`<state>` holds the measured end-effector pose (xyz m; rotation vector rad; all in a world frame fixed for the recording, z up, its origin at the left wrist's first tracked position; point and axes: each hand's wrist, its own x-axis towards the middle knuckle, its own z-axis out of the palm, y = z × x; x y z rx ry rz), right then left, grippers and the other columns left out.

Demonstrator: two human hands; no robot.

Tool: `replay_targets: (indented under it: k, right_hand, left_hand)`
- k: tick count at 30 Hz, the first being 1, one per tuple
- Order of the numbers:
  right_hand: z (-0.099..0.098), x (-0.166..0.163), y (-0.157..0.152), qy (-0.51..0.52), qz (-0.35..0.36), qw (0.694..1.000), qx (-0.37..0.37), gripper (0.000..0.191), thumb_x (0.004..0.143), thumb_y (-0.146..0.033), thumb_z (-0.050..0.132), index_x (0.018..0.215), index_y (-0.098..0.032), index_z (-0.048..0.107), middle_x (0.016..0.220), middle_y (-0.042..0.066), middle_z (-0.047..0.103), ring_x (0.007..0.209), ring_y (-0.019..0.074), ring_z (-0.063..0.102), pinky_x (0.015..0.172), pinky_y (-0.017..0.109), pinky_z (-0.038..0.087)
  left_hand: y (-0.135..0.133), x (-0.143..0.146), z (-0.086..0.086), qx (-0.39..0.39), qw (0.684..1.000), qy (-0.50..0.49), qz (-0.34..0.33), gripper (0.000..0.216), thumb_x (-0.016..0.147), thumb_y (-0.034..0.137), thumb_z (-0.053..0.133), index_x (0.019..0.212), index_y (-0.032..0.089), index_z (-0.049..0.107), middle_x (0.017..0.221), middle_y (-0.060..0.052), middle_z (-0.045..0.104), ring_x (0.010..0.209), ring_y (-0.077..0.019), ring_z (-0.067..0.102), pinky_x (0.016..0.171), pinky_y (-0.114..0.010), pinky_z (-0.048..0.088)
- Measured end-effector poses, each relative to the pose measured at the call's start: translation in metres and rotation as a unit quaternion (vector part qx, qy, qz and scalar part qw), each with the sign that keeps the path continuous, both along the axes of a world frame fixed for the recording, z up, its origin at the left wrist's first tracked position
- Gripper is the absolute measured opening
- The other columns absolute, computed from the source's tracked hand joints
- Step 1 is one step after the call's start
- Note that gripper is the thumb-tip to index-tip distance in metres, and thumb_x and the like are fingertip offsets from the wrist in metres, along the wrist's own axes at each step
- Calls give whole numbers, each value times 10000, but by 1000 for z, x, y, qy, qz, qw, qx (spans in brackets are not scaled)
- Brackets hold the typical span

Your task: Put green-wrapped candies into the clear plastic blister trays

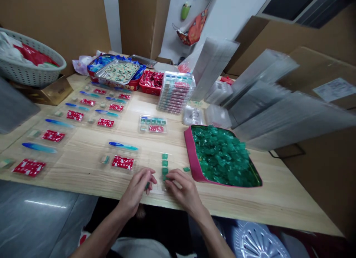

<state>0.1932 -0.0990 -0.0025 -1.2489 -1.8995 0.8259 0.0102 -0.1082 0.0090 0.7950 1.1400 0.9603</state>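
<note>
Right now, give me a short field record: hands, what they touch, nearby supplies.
left hand: fingers pinched on a small green packet, near table edge
right hand: fingertips at the column of small green square packets in a clear plastic tray
right of hands: pink-rimmed bin of green packets
left of hands: red-and-white sachet
surface: pale wooden table

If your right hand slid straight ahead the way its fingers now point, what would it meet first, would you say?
The right hand points up and left across the table. It would probably first meet the column of small green squares just beyond its fingertips, though how far apart they lie is hard to judge.
</note>
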Motion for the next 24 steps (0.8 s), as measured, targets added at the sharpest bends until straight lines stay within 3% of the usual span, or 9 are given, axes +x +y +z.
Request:
replay_targets:
  k: [3, 7, 12, 16, 21, 24]
  right_hand:
    - [1, -3, 7, -90, 54, 994, 11, 182, 877, -158, 492, 790, -192, 648, 788, 61, 606, 722, 172, 573, 650, 278, 455]
    - [3, -1, 5, -125, 58, 990, 13, 193, 884, -171, 495, 786, -193, 659, 796, 64, 612, 700, 165, 578, 628, 271, 462]
    - [21, -9, -6, -73, 1, 996, 57, 189, 881, -189, 524, 1009, -222, 659, 985, 97, 630, 891, 211, 596, 764, 337, 489]
    - [39, -31, -11, -23, 66, 997, 20, 275, 846, -179, 576, 1110, -240, 624, 1011, 85, 647, 938, 220, 590, 804, 351, 490]
    - [33, -45, -17, -18, -26, 999, 17, 187, 843, -197, 575, 1018, -212, 642, 797, 51, 638, 745, 189, 578, 693, 318, 472]
    - [25, -44, -21, 16, -67, 998, 3, 149, 821, -186, 592, 952, -202, 663, 769, 48, 645, 720, 183, 571, 686, 314, 464]
  left_hand:
    - [1, 1, 0, -21, 997, -65, 23, 434, 821, 551, 494, 968, 150, 566, 775, -41, 595, 647, -140, 476, 573, -267, 353]
    - [4, -1, 4, -60, 989, -127, 39, 485, 790, 598, 520, 988, 156, 540, 773, -43, 609, 657, -145, 485, 615, -283, 355]
    - [6, 1, 14, -105, 967, -232, 25, 568, 783, 669, 475, 1035, 161, 517, 817, -54, 627, 689, -150, 520, 685, -293, 368]
    - [2, 9, 19, -107, 971, -213, 26, 607, 747, 683, 519, 1091, 184, 537, 916, -52, 634, 868, -192, 550, 828, -326, 370]
    - [-7, 16, 20, -82, 976, -201, 10, 669, 742, 705, 500, 1172, 192, 515, 1044, -77, 645, 1046, -242, 533, 951, -373, 324]
    - [-11, 18, 19, -68, 979, -190, 15, 680, 740, 694, 520, 1211, 203, 519, 1165, -87, 614, 1164, -238, 475, 1030, -365, 263]
